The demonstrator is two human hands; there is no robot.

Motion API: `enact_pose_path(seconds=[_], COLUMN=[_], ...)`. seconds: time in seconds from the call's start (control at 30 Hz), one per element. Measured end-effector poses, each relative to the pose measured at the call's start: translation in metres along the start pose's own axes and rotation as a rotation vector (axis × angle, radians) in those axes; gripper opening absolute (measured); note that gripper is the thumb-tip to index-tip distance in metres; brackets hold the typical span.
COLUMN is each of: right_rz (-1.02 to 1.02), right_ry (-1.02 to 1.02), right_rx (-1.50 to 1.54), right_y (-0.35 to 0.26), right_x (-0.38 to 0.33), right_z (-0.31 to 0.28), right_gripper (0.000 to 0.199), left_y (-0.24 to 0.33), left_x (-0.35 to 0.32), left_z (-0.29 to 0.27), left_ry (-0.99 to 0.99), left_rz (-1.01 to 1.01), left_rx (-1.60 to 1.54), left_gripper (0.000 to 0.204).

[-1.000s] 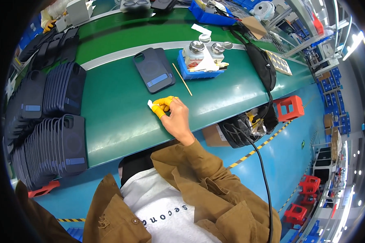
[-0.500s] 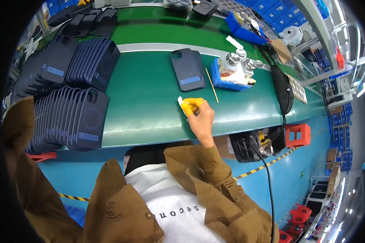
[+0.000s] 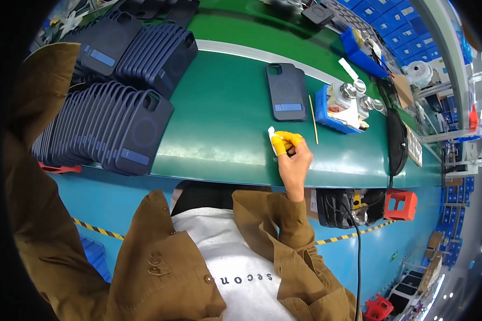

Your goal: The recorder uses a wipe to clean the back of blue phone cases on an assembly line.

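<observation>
My right hand (image 3: 294,158) is over the green work table (image 3: 219,115), with yellow finger cots on its thumb and some fingers. Its fingertips pinch a small white wad (image 3: 271,131) that looks like tissue or cloth. Just beyond lie two dark blue phone cases (image 3: 286,91), one partly under the other, the top one bearing a lighter blue strip. A thin wooden stick (image 3: 313,120) rests to their right. At the left, my brown sleeve (image 3: 51,75) reaches up toward the stacked cases, but my left hand itself does not show.
Rows of dark blue phone cases (image 3: 144,131) stand on edge at the left. A blue bin (image 3: 332,119) with metal-topped bottles sits right of the loose cases. Farther right lies a black pouch (image 3: 397,142) with a cable. A red stool (image 3: 401,204) stands below the table edge.
The whole view has swung, so the table and its things sit farther right in the picture. My right hand keeps its pinch on the white wad. My left sleeve reaches higher beside the stacks.
</observation>
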State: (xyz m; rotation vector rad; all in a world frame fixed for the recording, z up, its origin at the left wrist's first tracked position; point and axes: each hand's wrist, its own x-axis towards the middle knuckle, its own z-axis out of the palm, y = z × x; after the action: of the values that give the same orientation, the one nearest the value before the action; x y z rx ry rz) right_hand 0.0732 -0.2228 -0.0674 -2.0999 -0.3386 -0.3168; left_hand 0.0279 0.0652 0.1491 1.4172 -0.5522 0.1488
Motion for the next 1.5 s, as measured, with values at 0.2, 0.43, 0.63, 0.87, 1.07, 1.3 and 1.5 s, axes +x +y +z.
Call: enact_pose_path(seconds=[0.2,0.43,0.63,0.87,1.07,1.3,1.5], right_rz=[-0.029,-0.082,-0.088,-0.045,-0.067,-0.083,-0.071], right_ry=[0.013,0.025,-0.002,-0.031,-0.013,0.012,0.045], right_rx=[0.002,0.052,-0.009,-0.028,0.046,0.022,0.041], right_y=[0.001,0.0,-0.007,0.002,-0.009,-0.002,-0.002], right_x=[0.003,0.011,0.007,-0.007,0.009,0.007,0.0], right_z=[0.002,0.001,-0.005,-0.004,0.0,-0.003,-0.005], right_gripper=[0.01,0.013,0.012,0.013,0.012,0.013,0.012], left_y=[-0.006,-0.04,-0.036,-0.026,-0.02,-0.019,-0.007], left_x=[0.0,-0.005,-0.012,-0.014,-0.02,0.013,0.016], left_z=[0.005,0.025,0.018,0.009,0.035,0.028,0.041], left_ry=[-0.002,-0.008,-0.021,-0.012,-0.04,-0.154,-0.201], left_rz=[-0.121,-0.133,-0.023,0.143,0.085,0.272,0.338], left_rx=[0.0,-0.047,0.056,0.15,0.04,0.081,0.077], left_gripper=[0.05,0.058,0.052,0.045,0.04,0.033,0.028])
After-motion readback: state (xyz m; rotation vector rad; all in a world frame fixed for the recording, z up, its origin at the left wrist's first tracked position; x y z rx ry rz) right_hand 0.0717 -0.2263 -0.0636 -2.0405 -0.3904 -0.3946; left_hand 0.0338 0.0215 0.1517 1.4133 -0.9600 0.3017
